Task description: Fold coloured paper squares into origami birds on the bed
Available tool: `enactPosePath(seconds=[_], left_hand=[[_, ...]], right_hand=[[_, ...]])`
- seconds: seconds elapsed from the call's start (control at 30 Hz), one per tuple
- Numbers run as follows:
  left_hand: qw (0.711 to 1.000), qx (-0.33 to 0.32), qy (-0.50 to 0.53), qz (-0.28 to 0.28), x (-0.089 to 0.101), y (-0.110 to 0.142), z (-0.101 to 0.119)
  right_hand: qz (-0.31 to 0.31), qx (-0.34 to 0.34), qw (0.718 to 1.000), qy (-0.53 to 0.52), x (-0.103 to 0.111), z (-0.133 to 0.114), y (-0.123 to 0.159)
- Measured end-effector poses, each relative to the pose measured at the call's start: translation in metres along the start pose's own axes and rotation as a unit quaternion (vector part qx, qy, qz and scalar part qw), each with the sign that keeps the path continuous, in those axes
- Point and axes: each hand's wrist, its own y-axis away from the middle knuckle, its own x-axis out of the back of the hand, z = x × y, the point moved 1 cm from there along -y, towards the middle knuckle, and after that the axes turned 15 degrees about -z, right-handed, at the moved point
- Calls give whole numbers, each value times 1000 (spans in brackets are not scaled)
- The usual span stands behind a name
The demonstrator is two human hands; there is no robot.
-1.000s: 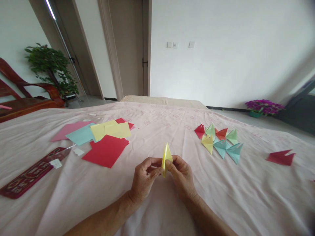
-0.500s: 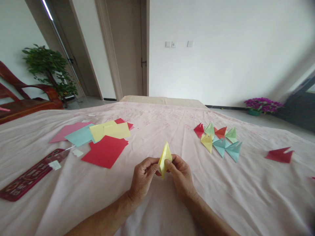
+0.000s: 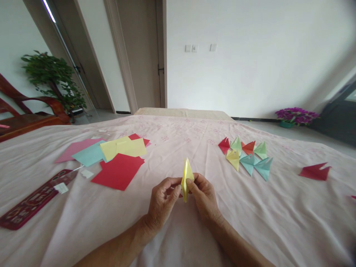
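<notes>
Reading across the surface (image 3: 83, 237) from its left edge: dark red decorated packet (image 3: 30, 204) running out of view, white scraps (image 3: 87, 173) near its upper end. Next, loose paper sheets (image 3: 122, 172), pink, blue, yellow, red, overlapping, well in from the near edge. Mid-surface, toward near edge: left hand (image 3: 164, 198) pinching the left side of the folded yellow paper (image 3: 188, 173), right hand (image 3: 205, 196) clamped on its right, point up. Bare cloth from there to far edge, and to either side. Right: cluster of folded pieces (image 3: 247, 163); folded red piece (image 3: 314, 172) apart, toward right edge.
</notes>
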Motion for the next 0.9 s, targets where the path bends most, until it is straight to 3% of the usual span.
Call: enactPosePath(seconds=[0.17, 0.33, 0.57, 0.77, 0.9], left_hand=[[999, 11, -36, 30, 1, 0, -3], [997, 12, -53, 56, 3, 0, -7], [995, 14, -53, 83, 4, -3, -10], [995, 18, -50, 80, 4, -2, -12], [996, -9, -81, 45, 6, -2, -5]], right_hand=[[-26, -1, 1000, -10, 0, 6, 0], [-28, 19, 998, 60, 2, 10, 2], [-80, 28, 990, 111, -2, -7, 7], [-78, 29, 988, 130, -2, -3, 7], [-58, 28, 995, 75, 1, 6, 3]])
